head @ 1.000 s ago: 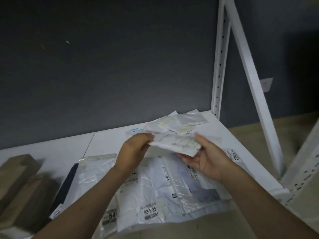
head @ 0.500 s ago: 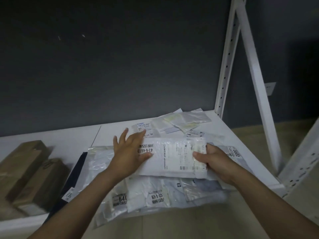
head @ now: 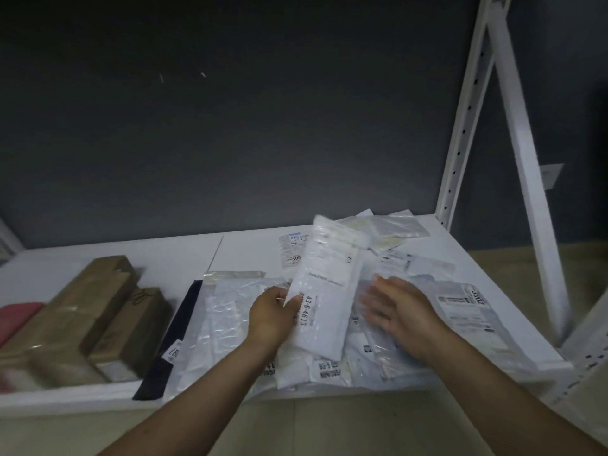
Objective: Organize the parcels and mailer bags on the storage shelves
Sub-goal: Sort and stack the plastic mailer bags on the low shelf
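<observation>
My left hand (head: 271, 319) grips the near left edge of a white mailer bag (head: 325, 284) labelled 43-6-4613, which stands lengthwise, its far end tilted up over the pile. My right hand (head: 396, 312) hovers just right of that bag with fingers straight and blurred, holding nothing. Under both hands lies a heap of clear and white mailer bags (head: 230, 320) on the white shelf (head: 108, 261). Several small clear bags (head: 394, 230) lie at the back right corner.
Brown cardboard parcels (head: 82, 311) sit at the left, with a red item (head: 16, 315) beyond them. A dark flat bag (head: 174, 337) lies between parcels and pile. White perforated shelf uprights (head: 460, 126) and a diagonal brace (head: 526, 159) stand at the right.
The white mailer bag, held crosswise by both hands, has turned lengthwise. My right hand has let go of it and opened; my left hand now holds it alone.
</observation>
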Motion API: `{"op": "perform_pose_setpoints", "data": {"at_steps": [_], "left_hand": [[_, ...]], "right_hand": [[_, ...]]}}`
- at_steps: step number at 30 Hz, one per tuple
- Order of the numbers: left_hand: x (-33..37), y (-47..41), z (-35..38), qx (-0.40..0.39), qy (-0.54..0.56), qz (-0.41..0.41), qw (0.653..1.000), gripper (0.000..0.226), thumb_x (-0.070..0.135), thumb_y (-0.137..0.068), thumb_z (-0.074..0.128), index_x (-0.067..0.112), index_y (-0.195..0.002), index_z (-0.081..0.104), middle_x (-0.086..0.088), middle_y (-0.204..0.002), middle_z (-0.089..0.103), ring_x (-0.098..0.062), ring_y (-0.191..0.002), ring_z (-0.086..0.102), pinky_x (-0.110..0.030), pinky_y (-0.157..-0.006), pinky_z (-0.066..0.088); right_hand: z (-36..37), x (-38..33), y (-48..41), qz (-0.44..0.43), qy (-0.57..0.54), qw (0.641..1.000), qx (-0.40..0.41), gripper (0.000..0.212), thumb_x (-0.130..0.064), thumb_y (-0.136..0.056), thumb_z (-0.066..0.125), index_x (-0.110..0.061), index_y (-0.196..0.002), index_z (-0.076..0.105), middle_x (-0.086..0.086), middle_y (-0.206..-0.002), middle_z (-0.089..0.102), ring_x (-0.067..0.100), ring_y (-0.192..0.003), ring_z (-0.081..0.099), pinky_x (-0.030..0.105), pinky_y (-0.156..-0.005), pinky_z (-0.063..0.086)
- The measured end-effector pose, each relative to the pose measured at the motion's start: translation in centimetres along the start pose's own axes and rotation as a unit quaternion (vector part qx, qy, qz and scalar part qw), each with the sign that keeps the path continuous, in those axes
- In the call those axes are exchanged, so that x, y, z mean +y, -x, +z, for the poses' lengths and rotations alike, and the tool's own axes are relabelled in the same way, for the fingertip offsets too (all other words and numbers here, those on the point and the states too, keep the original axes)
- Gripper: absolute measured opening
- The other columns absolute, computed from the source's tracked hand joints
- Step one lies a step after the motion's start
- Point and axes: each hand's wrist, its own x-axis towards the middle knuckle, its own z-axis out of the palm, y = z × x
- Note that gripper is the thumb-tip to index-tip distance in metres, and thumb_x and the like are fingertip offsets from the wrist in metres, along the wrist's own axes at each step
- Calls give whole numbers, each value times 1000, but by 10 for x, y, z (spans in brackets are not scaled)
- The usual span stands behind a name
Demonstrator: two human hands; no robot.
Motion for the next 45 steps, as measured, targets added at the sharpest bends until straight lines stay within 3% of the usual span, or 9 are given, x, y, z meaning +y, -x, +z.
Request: {"op": "perform_pose_setpoints", "data": {"at_steps": [5, 9, 13, 17, 21, 25, 29, 33, 45], "left_hand": [[-18, 17, -14, -67, 70, -9, 995, 17, 29, -89, 66, 13, -82, 65, 2, -80, 72, -13, -72, 68, -27, -66, 55], [-46, 17, -36, -32, 50, -15, 998, 15, 23, -89, 65, 10, -81, 67, -1, -74, 68, -10, -64, 60, -18, -59, 46], [-50, 13, -46, -17, 156, -72, 985, 13, 18, -92, 62, 9, -83, 65, -3, -78, 71, -15, -69, 67, -24, -61, 54], [-53, 20, -44, -76, 197, -71, 975, 12, 19, -94, 60, 9, -93, 66, -7, -88, 74, -21, -81, 71, -33, -69, 59], [-75, 14, -56, -132, -17, 142, 981, 30, 33, -93, 60, 17, -118, 63, 12, -117, 62, -11, -109, 58, -17, -87, 48], [-118, 6, -58, -253, -332, 256, 872, 121, 96, -57, 33, 30, -153, 2, 7, -160, -4, -16, -148, -6, -35, -118, 2], [-143, -7, -63, -261, -410, 315, 815, 110, 97, -55, 25, 49, -139, -28, 9, -155, -30, -26, -143, -28, -58, -115, -7], [-146, -24, -78, -274, -414, 325, 805, 99, 84, -66, 36, 52, -141, -20, 15, -156, -24, -24, -144, -23, -58, -114, -3], [-143, -36, -103, -325, -395, 249, 822, 105, 91, -53, 45, 64, -135, -14, 11, -150, -28, -28, -140, -31, -57, -111, -14]], "right_hand": [[38, 31, 12, 15, 172, 984, -45, 12, -8, -94, 58, -9, -106, 60, 12, -87, 72, 23, -78, 71, 27, -68, 55], [46, 49, 11, -96, 436, 895, 27, 7, -20, -88, 65, -15, -94, 65, 1, -90, 68, 15, -82, 63, 21, -66, 48], [57, 64, 22, -31, 396, 913, -92, 54, -36, -85, 69, -34, -131, 43, -7, -115, 56, 9, -104, 59, 24, -80, 51], [71, 77, 18, -36, 302, 951, -65, 54, -9, -87, 68, -33, -129, 47, 0, -126, 59, 15, -106, 62, 32, -90, 53], [59, 64, 11, -123, 437, 891, 30, 43, 5, -88, 57, -23, -120, 61, -2, -125, 56, 11, -107, 53, 18, -85, 42], [30, 60, 11, -110, 588, 800, 39, 41, 3, -90, 50, -17, -124, 62, 5, -128, 59, 14, -106, 56, 18, -79, 39], [19, 78, 14, -111, 665, 738, 9, 40, -3, -94, 49, -13, -132, 57, 14, -129, 58, 24, -114, 57, 17, -84, 35], [22, 100, 18, -99, 694, 713, -3, 44, -14, -99, 46, -17, -142, 46, 12, -129, 50, 22, -117, 52, 18, -86, 34], [51, 108, 2, -78, 653, 753, 14, 44, -9, -96, 47, -13, -140, 47, 12, -140, 47, 23, -129, 45, 19, -99, 31]]}}
